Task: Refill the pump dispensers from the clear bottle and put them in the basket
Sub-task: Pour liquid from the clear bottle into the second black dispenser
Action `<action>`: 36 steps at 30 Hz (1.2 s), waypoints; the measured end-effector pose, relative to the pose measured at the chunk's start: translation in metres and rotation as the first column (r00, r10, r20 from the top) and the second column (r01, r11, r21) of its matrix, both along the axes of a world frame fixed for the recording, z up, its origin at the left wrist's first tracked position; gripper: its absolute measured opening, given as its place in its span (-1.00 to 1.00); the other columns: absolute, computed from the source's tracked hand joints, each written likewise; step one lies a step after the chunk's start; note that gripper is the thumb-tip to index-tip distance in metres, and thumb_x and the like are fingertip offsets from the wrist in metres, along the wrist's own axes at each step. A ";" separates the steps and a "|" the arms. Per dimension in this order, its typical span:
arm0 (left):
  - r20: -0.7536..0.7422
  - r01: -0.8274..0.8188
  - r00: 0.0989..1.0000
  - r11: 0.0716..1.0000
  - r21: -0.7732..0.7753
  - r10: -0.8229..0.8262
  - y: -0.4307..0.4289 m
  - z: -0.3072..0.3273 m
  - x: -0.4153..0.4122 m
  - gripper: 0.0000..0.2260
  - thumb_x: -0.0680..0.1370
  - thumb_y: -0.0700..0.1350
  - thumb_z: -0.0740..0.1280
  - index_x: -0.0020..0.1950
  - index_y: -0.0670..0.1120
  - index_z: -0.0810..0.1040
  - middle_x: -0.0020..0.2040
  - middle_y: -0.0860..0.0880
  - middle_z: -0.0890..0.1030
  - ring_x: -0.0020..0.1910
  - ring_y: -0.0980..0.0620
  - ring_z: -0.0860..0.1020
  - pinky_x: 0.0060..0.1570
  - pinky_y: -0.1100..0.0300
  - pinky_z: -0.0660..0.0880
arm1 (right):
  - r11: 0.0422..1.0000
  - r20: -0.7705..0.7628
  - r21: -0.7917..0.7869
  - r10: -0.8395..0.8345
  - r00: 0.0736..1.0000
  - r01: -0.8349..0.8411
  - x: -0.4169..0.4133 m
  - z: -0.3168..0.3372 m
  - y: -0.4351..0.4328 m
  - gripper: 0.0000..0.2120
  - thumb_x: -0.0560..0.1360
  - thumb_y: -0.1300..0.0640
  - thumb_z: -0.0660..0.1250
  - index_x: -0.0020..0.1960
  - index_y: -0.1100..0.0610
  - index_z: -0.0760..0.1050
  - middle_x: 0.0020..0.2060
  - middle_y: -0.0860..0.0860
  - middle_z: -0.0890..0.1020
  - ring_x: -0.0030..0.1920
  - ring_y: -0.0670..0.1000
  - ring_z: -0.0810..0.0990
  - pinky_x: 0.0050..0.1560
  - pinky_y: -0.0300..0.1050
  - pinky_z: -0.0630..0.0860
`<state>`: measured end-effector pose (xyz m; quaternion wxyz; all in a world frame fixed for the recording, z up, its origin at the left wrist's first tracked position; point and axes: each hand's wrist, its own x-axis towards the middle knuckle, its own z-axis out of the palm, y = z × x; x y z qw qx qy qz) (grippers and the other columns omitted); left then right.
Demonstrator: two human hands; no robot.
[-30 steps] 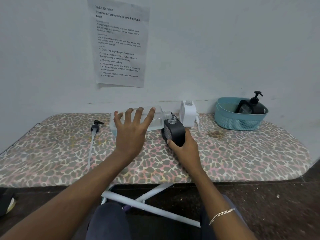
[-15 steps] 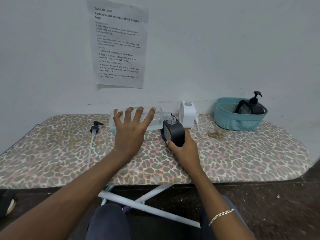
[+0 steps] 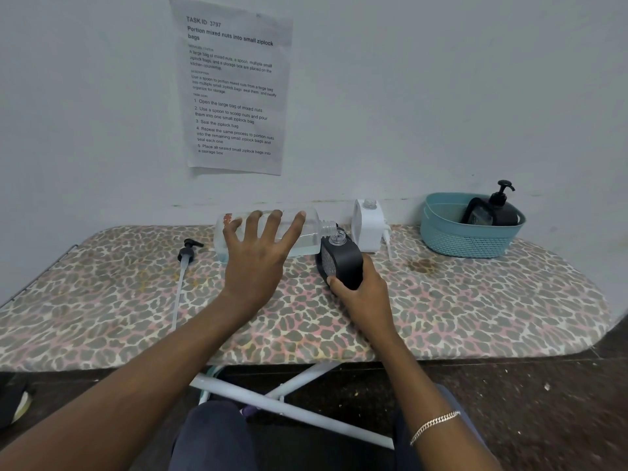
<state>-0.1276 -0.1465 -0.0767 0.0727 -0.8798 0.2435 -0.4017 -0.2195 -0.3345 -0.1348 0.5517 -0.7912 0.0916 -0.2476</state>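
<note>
1. The left hand (image 3: 258, 260) is lying against the side of the clear bottle (image 3: 312, 230), its fingers straight and spread wide; the thumb is hidden.
2. The clear bottle is lying nearly level above the ironing board (image 3: 475, 317), cap off, with a little clear liquid pooling along its lower side. Its open neck is pointing right and meeting the mouth of the black dispenser (image 3: 343, 263).
3. The right hand (image 3: 365, 299) is gripping the black dispenser low on its body, fingers curled round it, and is tilting it left toward the bottle. A bracelet (image 3: 435, 424) is hanging on that wrist.
4. A black pump head with its long tube (image 3: 186, 258) is lying on the board's leopard-print cover, left of the bottle.
5. A white dispenser (image 3: 368, 227) with its pump off is standing upright just behind the black one, near the wall.
6. A teal basket (image 3: 469, 237) is sitting at the far right of the board, holding a second black pump dispenser (image 3: 503, 212) with its pump on.
7. A printed sheet (image 3: 234, 86) is hanging on the wall above.
</note>
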 end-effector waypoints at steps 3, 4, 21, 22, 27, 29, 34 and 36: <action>0.000 -0.002 1.000 1.000 0.004 0.002 0.000 0.000 0.000 -0.24 0.43 -0.38 0.40 0.59 0.07 0.40 0.40 -0.14 0.55 0.34 -0.26 0.50 0.26 -0.30 0.32 | 1.000 -0.003 -0.001 0.002 1.000 -0.002 0.000 0.000 0.000 -0.58 0.54 0.10 0.52 0.29 -0.14 0.44 0.07 -0.26 0.63 0.04 -0.41 0.57 -0.06 -0.51 0.48; -0.001 -0.002 1.000 1.000 0.005 0.002 0.000 0.000 0.000 -0.24 0.43 -0.38 0.40 0.59 0.07 0.40 0.40 -0.14 0.55 0.34 -0.26 0.50 0.27 -0.30 0.32 | 1.000 -0.003 -0.002 0.004 1.000 -0.004 0.000 0.001 0.000 -0.59 0.54 0.10 0.52 0.29 -0.14 0.44 0.07 -0.27 0.62 0.04 -0.42 0.57 -0.07 -0.52 0.48; 0.009 0.002 1.000 1.000 0.023 -0.002 0.001 0.003 0.001 -0.23 0.42 -0.38 0.43 0.59 0.06 0.40 0.39 -0.14 0.55 0.34 -0.27 0.50 0.28 -0.31 0.31 | 1.000 0.000 0.001 0.002 1.000 -0.002 0.000 0.000 0.000 -0.59 0.54 0.10 0.52 0.30 -0.14 0.44 0.06 -0.29 0.62 0.04 -0.41 0.58 -0.06 -0.50 0.49; 0.010 0.003 1.000 1.000 0.022 -0.003 0.001 0.002 0.001 -0.23 0.41 -0.39 0.42 0.59 0.06 0.40 0.39 -0.14 0.55 0.33 -0.27 0.50 0.28 -0.32 0.32 | 1.000 0.002 0.002 0.004 1.000 -0.004 0.000 0.000 0.000 -0.59 0.54 0.10 0.52 0.30 -0.14 0.45 0.06 -0.28 0.63 0.04 -0.40 0.58 -0.06 -0.50 0.49; 0.006 0.003 1.000 1.000 0.023 -0.003 0.001 0.002 0.001 -0.22 0.41 -0.39 0.41 0.59 0.07 0.39 0.39 -0.14 0.55 0.34 -0.27 0.50 0.27 -0.32 0.31 | 1.000 0.003 0.008 0.006 1.000 -0.006 0.000 0.000 0.000 -0.58 0.54 0.10 0.52 0.30 -0.15 0.45 0.07 -0.27 0.64 0.06 -0.38 0.59 -0.03 -0.49 0.50; 0.005 0.002 1.000 1.000 0.020 -0.003 0.001 0.001 0.001 -0.22 0.41 -0.39 0.41 0.59 0.06 0.40 0.39 -0.14 0.55 0.34 -0.27 0.50 0.27 -0.32 0.31 | 1.000 0.001 0.008 0.007 1.000 -0.007 0.000 0.000 0.000 -0.57 0.54 0.09 0.52 0.31 -0.15 0.45 0.08 -0.27 0.64 0.06 -0.39 0.59 -0.03 -0.50 0.50; -0.001 0.004 1.000 1.000 0.010 -0.004 0.001 0.001 0.001 -0.23 0.42 -0.40 0.39 0.59 0.06 0.39 0.39 -0.15 0.55 0.34 -0.27 0.50 0.28 -0.33 0.33 | 1.000 -0.002 0.010 0.007 1.000 -0.007 0.001 -0.001 0.000 -0.57 0.55 0.10 0.51 0.33 -0.11 0.46 0.09 -0.23 0.65 0.05 -0.39 0.59 -0.06 -0.50 0.49; -0.001 0.007 1.000 1.000 0.009 -0.007 0.001 0.001 0.001 -0.23 0.42 -0.39 0.39 0.59 0.06 0.40 0.39 -0.15 0.55 0.34 -0.27 0.50 0.28 -0.33 0.33 | 1.000 -0.003 0.012 0.009 1.000 -0.009 0.001 -0.001 0.000 -0.56 0.55 0.11 0.51 0.36 -0.08 0.47 0.09 -0.24 0.64 0.05 -0.40 0.59 -0.06 -0.50 0.49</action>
